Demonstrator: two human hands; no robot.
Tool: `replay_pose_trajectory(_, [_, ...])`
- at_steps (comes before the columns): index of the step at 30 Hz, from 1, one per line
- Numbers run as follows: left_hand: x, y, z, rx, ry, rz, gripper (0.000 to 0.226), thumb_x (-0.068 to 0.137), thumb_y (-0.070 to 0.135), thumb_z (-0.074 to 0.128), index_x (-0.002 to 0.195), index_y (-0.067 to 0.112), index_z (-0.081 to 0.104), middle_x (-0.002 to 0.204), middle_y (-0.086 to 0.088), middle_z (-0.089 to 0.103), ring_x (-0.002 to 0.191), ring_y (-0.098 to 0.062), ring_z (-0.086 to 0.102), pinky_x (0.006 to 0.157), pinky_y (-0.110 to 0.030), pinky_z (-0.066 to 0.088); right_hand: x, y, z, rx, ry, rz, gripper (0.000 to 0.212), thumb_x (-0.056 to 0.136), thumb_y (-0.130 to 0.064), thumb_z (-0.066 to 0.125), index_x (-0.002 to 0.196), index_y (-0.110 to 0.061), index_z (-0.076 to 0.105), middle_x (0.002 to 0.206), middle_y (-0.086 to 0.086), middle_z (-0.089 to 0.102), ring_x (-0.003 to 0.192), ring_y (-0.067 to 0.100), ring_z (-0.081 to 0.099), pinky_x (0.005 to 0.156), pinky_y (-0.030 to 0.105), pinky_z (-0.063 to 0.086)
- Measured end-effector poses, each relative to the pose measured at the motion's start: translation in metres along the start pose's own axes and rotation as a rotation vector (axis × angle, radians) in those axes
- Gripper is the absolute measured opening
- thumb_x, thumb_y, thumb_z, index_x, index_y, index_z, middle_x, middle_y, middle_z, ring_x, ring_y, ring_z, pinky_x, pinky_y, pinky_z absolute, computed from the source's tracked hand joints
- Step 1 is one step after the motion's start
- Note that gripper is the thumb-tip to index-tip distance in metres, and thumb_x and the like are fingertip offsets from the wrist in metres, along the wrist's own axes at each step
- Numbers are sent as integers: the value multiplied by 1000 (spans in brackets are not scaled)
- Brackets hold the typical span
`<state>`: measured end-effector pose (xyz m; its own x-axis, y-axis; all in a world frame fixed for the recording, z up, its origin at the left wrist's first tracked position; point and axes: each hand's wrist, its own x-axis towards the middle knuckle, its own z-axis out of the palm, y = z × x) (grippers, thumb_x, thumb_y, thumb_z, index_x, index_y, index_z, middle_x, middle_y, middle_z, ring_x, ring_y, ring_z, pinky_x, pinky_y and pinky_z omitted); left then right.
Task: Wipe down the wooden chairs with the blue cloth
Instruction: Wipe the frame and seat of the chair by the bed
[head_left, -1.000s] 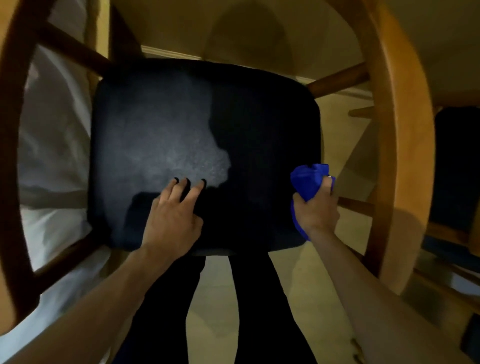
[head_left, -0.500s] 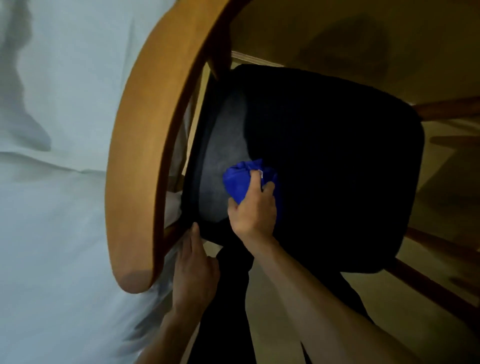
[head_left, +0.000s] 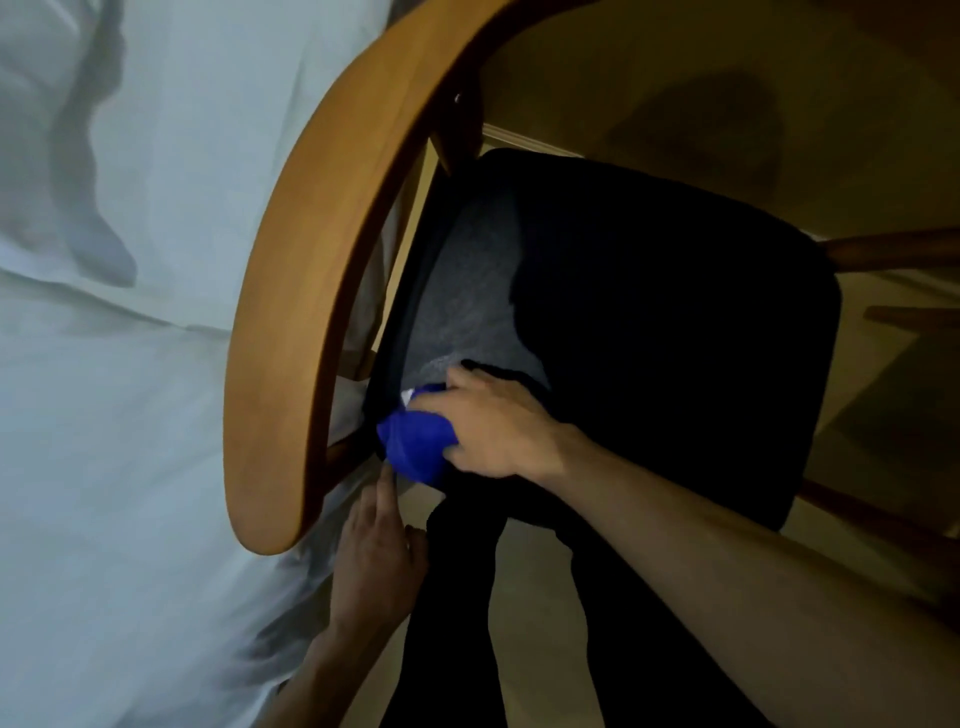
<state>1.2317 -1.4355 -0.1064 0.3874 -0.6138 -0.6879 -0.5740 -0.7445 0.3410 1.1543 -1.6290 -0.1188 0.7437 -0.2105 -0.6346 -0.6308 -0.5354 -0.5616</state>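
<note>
Crumpled blue cloth (head_left: 415, 447) was gripped by the right hand (head_left: 493, 426) against the dark padded seat (head_left: 675, 338). Left hand (head_left: 376, 561), fingers extended, was held below the curved wooden chair back (head_left: 311, 291).

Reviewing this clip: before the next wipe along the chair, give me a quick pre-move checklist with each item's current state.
1. Blue cloth held in the right hand: ok, fingers curl round it.
2. Cloth in contact with the chair: ok, it sits at the near left corner of the dark seat cushion.
3. Left hand steadying the chair: cannot tell, its fingers reach up beside the seat corner but contact is hidden.
4. Curved wooden armrest free to wipe: ok, nothing lies on it.
5. White fabric left of the chair kept away from the cloth: ok, the two are apart.
</note>
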Motion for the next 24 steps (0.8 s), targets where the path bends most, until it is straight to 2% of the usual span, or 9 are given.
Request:
replay_pose_trajectory(2, [6,11,-5,-19,50,119,77,87,5,59,152,8,19,150,-12,36,138,-24,35,114,-33,29,-3,14,-25,173,283,148,60,83,-30,69,136,-39,41,120,1,42,104,20,54,82,34,46])
replay_pose_trajectory(5, [20,26,-8,-30,111,235,73,86,4,60,150,3,23,149,-14,36,140,-24,33,116,-31,25,-2,52,-66,151,726,384,70,80,-34,70,141,-41,36,125,4,41,101,17,46,78,31,36])
replay_pose_trajectory(7, [31,33,-12,-73,110,190,75,88,13,60,152,10,19,152,-5,31,141,-15,27,117,-28,23,7,76,-89,122,835,507,72,82,-34,70,144,-39,34,132,6,39,113,24,44,81,36,40])
replay_pose_trajectory(11, [44,34,-19,-56,120,152,78,91,18,59,153,9,12,154,-6,26,143,-16,21,116,-25,18,51,69,-98,-2,648,573,69,85,-30,70,144,-35,36,141,6,38,121,34,41,81,41,43])
replay_pose_trajectory(14, [40,25,-25,-16,99,91,79,94,25,54,154,12,5,158,-7,18,145,-18,18,114,-30,22,61,19,-52,-85,493,322,65,83,-28,69,141,-34,41,138,3,40,112,33,45,75,37,40])
replay_pose_trajectory(17, [24,14,-25,61,125,2,64,94,27,49,149,9,21,150,-12,34,131,-27,43,103,-42,44,45,-37,12,-112,214,134,65,84,-28,68,142,-36,40,141,-1,35,116,33,41,81,38,44])
replay_pose_trajectory(19, [8,15,-16,69,147,20,51,91,11,51,139,0,39,130,-21,53,111,-35,58,88,-46,52,33,-48,30,-116,85,132,66,86,-28,67,144,-37,38,144,-2,32,123,34,37,88,41,45])
replay_pose_trajectory(22, [-7,14,-6,47,157,75,67,81,1,56,145,2,35,130,-19,56,108,-32,62,84,-42,56,29,-26,0,-145,-163,-3,59,88,-25,61,143,-34,42,139,1,42,125,32,42,103,42,41])
replay_pose_trajectory(24, [-10,18,-4,20,156,142,85,78,7,59,153,21,21,144,-9,46,118,-26,57,88,-39,55,27,-5,-38,-70,-341,12,46,84,-20,64,128,-32,59,120,3,60,110,28,57,95,36,49])
